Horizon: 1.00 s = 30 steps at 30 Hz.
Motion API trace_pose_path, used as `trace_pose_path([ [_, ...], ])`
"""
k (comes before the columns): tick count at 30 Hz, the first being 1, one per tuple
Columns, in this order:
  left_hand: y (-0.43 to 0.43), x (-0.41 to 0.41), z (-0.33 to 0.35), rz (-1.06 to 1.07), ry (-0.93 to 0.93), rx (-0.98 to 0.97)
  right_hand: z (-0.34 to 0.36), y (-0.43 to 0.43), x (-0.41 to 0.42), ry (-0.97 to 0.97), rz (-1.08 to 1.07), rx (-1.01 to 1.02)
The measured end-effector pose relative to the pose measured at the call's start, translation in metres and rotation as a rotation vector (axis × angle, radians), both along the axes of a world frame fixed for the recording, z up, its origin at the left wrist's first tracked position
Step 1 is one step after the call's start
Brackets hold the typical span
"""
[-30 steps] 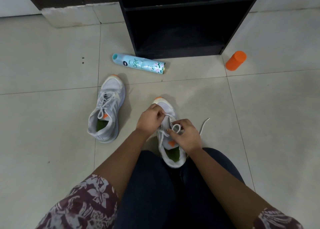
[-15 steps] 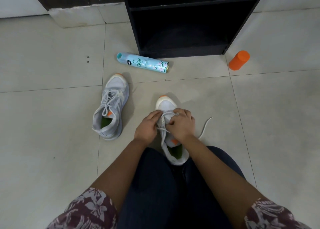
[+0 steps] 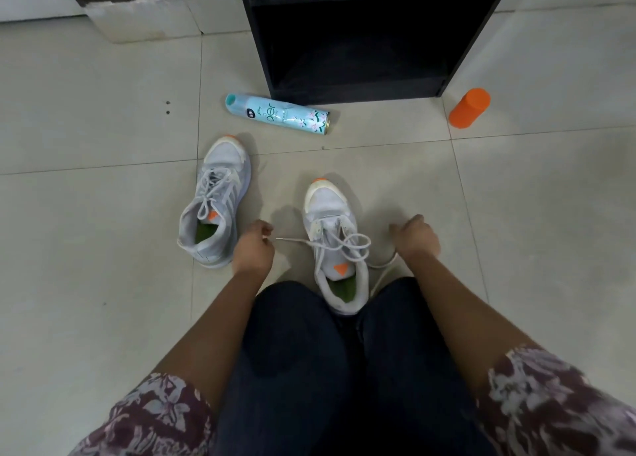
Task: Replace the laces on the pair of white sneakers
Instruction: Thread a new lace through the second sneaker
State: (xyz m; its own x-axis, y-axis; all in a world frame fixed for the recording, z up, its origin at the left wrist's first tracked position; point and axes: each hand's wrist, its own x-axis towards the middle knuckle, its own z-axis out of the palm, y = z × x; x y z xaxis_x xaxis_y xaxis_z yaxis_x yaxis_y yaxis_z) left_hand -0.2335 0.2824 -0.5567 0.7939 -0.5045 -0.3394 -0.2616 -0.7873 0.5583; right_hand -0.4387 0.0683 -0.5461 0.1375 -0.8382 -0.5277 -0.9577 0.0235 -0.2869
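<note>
Two white sneakers with orange toe tips stand on the tiled floor. The right sneaker (image 3: 330, 214) sits between my knees, its white lace (image 3: 347, 245) loosened into loops over the tongue. My left hand (image 3: 253, 249) is to the left of this shoe and pinches one lace end, which runs taut to the eyelets. My right hand (image 3: 414, 237) is to the right of the shoe, fingers curled round the other lace end that trails down by my knee. The left sneaker (image 3: 215, 200) lies further left, laced and untouched.
A light blue spray can (image 3: 278, 113) lies on its side behind the shoes. An orange bottle (image 3: 469, 107) stands at the right. A black open shelf unit (image 3: 361, 39) rises at the back. My dark-trousered legs fill the lower middle.
Both hands have left the top of the right sneaker and pulled apart sideways, each drawing a lace end outward, so the knot has come loose.
</note>
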Motion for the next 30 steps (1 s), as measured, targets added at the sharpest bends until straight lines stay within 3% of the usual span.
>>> trace_pose_path([
  [4,0.015,0.009,-0.003,-0.032,0.016,0.239,-0.009,-0.006,0.010,0.075,0.105,-0.023],
  [8,0.020,0.007,-0.009,-0.192,-0.040,0.212,-0.013,0.007,0.017,0.037,0.159,-0.097],
  [12,0.005,0.008,-0.017,-0.417,-0.074,0.190,-0.015,0.005,0.006,-0.028,0.011,-0.057],
  [19,-0.022,0.002,-0.016,-0.443,-0.181,0.346,-0.013,0.004,0.004,0.010,0.072,0.013],
  [22,-0.025,-0.006,0.001,-0.198,-0.047,0.059,-0.004,0.010,0.008,-0.186,0.061,0.075],
  [26,-0.035,-0.019,0.066,0.128,0.423,-0.581,0.040,0.021,0.020,-0.733,-0.151,0.158],
  [30,-0.045,-0.031,0.137,0.132,0.585,-0.851,0.105,0.032,0.029,-1.053,-0.129,0.154],
])
